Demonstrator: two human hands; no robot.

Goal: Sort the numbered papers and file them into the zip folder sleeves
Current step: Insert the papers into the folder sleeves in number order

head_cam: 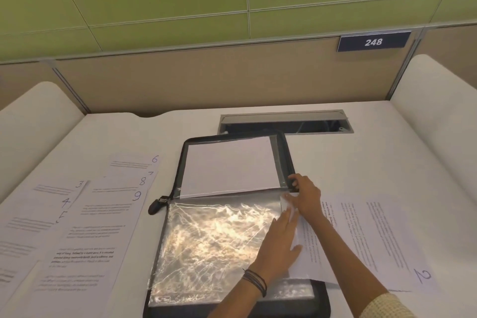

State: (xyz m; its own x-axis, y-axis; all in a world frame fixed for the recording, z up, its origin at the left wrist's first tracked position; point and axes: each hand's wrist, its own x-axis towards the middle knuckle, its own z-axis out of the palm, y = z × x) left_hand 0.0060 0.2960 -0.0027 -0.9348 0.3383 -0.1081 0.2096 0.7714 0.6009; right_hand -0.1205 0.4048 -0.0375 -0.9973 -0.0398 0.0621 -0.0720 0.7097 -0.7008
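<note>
Pinching the sleeve (219, 240) corner, the right hand (305, 195) sits beside the flat left hand (280, 245); sign (373, 42) reads 248.

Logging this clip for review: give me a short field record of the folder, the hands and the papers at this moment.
folder: zip folder open flat on desk
far half: white sheet sleeved
left hand: flat on clear sleeve
right hand: pinches clear sleeve's far right corner
being filed: printed sheet at sleeve's right edge
waiting: paper 2 right; papers 3 to 9 left
</note>
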